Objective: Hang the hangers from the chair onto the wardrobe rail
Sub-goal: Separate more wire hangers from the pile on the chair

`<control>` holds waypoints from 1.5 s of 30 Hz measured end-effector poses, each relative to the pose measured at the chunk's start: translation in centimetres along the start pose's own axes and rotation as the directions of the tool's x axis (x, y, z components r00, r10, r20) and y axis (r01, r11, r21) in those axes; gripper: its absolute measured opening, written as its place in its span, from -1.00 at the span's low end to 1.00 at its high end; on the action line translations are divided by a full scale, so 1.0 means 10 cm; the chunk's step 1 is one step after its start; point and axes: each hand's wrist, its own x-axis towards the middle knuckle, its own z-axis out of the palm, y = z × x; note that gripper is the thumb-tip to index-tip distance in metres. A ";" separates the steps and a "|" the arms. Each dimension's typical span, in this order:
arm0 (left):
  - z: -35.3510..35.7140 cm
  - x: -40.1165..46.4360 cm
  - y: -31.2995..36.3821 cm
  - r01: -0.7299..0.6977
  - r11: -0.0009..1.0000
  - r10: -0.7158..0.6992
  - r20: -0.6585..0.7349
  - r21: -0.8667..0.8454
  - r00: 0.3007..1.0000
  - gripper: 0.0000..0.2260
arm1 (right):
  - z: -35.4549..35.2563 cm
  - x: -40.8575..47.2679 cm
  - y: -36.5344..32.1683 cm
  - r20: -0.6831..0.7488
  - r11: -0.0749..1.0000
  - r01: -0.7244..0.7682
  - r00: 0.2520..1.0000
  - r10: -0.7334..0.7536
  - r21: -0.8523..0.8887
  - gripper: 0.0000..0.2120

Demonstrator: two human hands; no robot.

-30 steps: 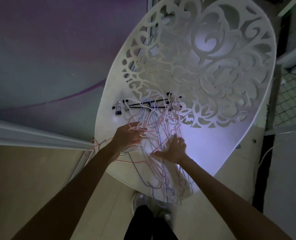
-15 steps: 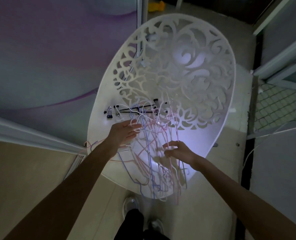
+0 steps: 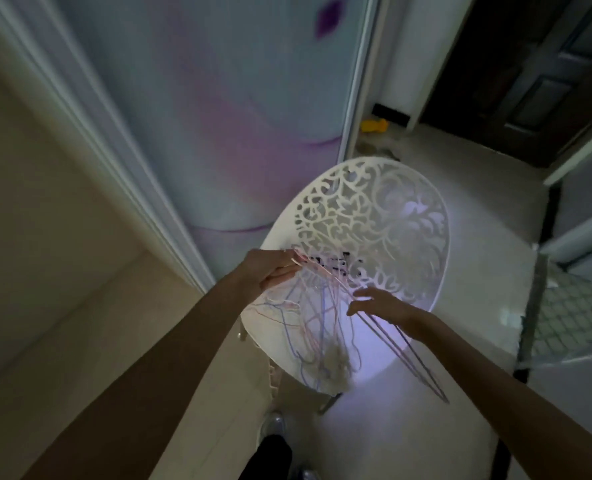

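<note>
A dim room is seen from above, looking down along two bare forearms toward a white chair (image 3: 422,327) with an oval seat and a backrest cut through with a lace-like scroll pattern. A bundle of thin wire hangers (image 3: 322,306) in pink, lilac and white is held above the seat. The left hand (image 3: 273,271) is curled around the tops of the hangers, gripping them near their hooks, and the tangled wires hang down from it over the front of the seat. The right hand (image 3: 382,304) is spread with fingers straight and apart, just beside the bundle, with several long wires running under or against its palm and out past the seat's front edge; whether it actually touches them cannot be told because of blur. The two hands are held apart, one at each side of the bundle. A dark hanger with clips (image 3: 336,263) is seen lying on the chair at the base of the backrest, partly hidden behind the lifted wires. Behind the chair a sliding wardrobe door (image 3: 239,116) is seen, pale with purple swirls. A small yellow object (image 3: 374,125) lies on the pale floor further back, near a dark wooden door (image 3: 543,71). A shoe (image 3: 274,424) is visible at the bottom edge.
</note>
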 end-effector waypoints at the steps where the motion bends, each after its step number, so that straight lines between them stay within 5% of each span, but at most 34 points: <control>1: -0.07 -0.15 0.03 -0.021 1.000 0.021 -0.019 -0.004 1.000 -0.81 | 0.02 -0.09 -0.06 0.066 0.999 -0.002 0.998 0.004 -0.034 -0.68; 3: -0.27 -0.56 0.11 -0.078 0.997 0.078 -0.094 0.006 0.992 -0.76 | 0.14 -0.32 -0.22 0.194 0.997 0.046 0.980 -0.034 -0.058 -0.83; 6: -0.65 -1.11 0.16 -0.140 0.990 0.141 -0.224 0.019 0.964 -0.81 | 0.45 -0.57 -0.50 0.318 0.995 0.096 0.944 -0.083 -0.027 -0.69; 11: -1.32 -2.00 0.31 -0.189 0.978 0.207 -0.397 0.084 0.894 -0.80 | 1.15 -0.82 -1.27 0.473 0.959 0.220 0.874 -0.113 -0.178 -0.89; 16: -1.92 -2.73 0.60 -0.255 0.956 0.291 -0.550 0.143 0.783 -0.83 | 1.73 -1.01 -2.15 0.549 0.908 0.348 0.817 -0.173 -0.232 -0.52; 22: -2.77 -3.28 1.01 -0.312 0.926 0.373 -0.628 0.211 0.683 -0.87 | 2.50 -1.09 -3.11 0.639 0.866 0.463 0.727 -0.250 -0.188 -0.68; 30: -3.90 -3.59 1.65 -0.371 0.900 0.422 -0.670 0.229 0.610 -0.83 | 3.29 -1.10 -4.26 0.340 0.767 0.632 0.748 -0.569 -0.106 -0.69; 36: -4.38 -3.63 2.04 -0.423 0.882 0.435 -0.702 0.207 0.564 -0.82 | 3.45 -1.07 -4.96 0.114 0.641 0.763 0.646 -0.755 -0.081 -0.69; 45: -4.58 -3.59 2.70 -0.467 0.846 0.492 -0.713 0.256 0.500 -0.74 | 3.50 -0.94 -6.05 0.075 0.519 0.852 0.524 -0.849 -0.077 -0.70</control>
